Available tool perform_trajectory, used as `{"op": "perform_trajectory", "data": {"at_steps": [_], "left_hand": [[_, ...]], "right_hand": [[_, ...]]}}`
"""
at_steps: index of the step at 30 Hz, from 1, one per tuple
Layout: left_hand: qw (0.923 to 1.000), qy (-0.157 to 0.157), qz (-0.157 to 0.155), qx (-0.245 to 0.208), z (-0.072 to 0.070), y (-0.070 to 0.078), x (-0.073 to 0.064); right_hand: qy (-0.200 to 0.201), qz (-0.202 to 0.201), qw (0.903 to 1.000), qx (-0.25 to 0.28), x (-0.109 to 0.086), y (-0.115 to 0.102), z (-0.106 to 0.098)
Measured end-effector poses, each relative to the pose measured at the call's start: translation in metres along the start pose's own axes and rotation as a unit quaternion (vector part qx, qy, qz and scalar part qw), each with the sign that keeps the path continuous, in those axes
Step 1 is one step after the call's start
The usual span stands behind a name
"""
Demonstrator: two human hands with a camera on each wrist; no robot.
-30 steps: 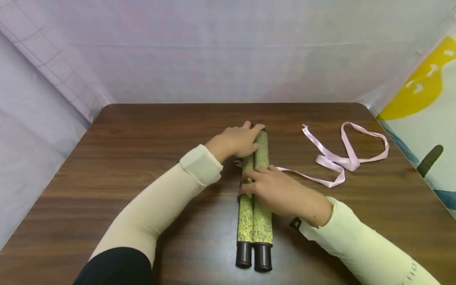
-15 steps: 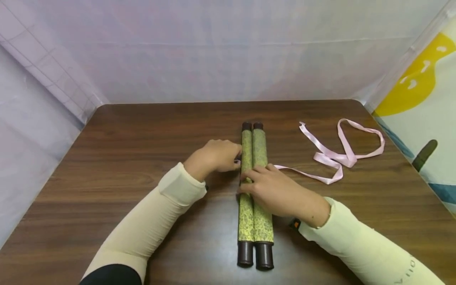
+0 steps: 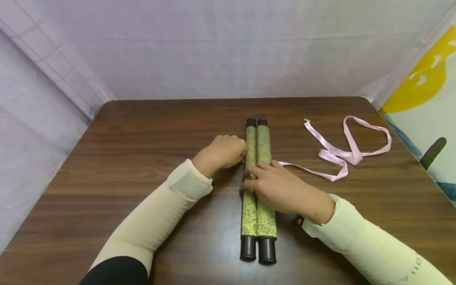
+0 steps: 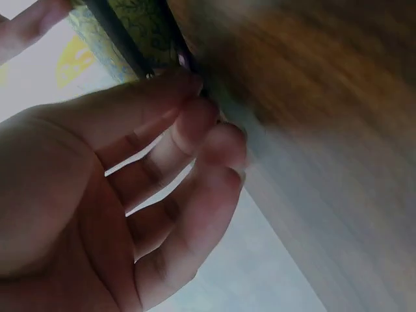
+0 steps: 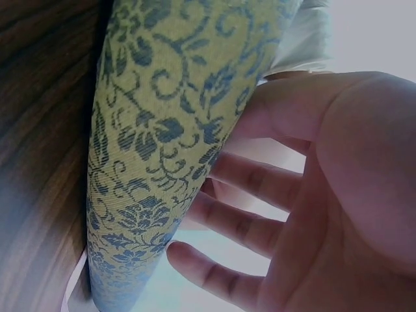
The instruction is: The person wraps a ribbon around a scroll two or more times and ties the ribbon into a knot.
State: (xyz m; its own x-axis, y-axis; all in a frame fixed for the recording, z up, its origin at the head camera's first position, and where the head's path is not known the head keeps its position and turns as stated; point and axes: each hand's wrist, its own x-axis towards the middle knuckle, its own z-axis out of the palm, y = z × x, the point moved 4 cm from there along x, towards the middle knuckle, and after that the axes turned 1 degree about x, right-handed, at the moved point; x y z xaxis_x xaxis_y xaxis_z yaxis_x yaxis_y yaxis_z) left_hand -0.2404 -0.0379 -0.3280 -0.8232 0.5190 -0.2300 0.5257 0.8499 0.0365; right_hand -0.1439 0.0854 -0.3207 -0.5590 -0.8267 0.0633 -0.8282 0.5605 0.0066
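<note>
A hanging scroll, wound from both ends into two yellow-green patterned rolls with dark end knobs, lies lengthwise on the table. My right hand holds the two rolls together, its fingers arched over them near the middle. At the left side of the scroll my left hand has thumb and fingertips brought together, pinching a pink ribbon close to the roll; only a sliver of that end shows. The long part of the ribbon trails out on the right. Its stretch at the scroll is hidden.
The brown wooden table extends around the scroll on all sides. A pale cloth wall rises behind the far edge, and a printed curtain hangs along the right.
My left hand has come down from the far end of the scroll to its left side, at the short ribbon end. The right hand stays on the rolls.
</note>
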Motion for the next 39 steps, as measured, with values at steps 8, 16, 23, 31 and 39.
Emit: {"op": "perform_trajectory", "data": {"at_steps": [8, 16, 23, 31, 39], "left_hand": [[0.9997, -0.012, 0.005, -0.019, 0.001, -0.01, -0.003], [0.9969, -0.045, -0.029, -0.057, -0.006, -0.034, -0.014], [0.9916, -0.069, -0.076, -0.078, -0.016, -0.053, -0.026], [0.9926, -0.054, -0.101, -0.038, -0.015, -0.059, -0.025], [0.9959, -0.046, -0.022, -0.074, -0.005, -0.019, -0.013]], "right_hand": [[0.01, -0.007, 0.9999, 0.0, -0.001, 0.0, 0.002], [0.011, -0.011, 0.9999, 0.006, 0.001, 0.001, 0.0], [0.0, -0.001, 0.9999, 0.013, 0.0, 0.002, 0.0], [0.01, -0.005, 0.9999, 0.01, -0.002, 0.001, 0.003], [0.006, -0.001, 0.9999, 0.009, -0.002, 0.002, 0.002]]}}
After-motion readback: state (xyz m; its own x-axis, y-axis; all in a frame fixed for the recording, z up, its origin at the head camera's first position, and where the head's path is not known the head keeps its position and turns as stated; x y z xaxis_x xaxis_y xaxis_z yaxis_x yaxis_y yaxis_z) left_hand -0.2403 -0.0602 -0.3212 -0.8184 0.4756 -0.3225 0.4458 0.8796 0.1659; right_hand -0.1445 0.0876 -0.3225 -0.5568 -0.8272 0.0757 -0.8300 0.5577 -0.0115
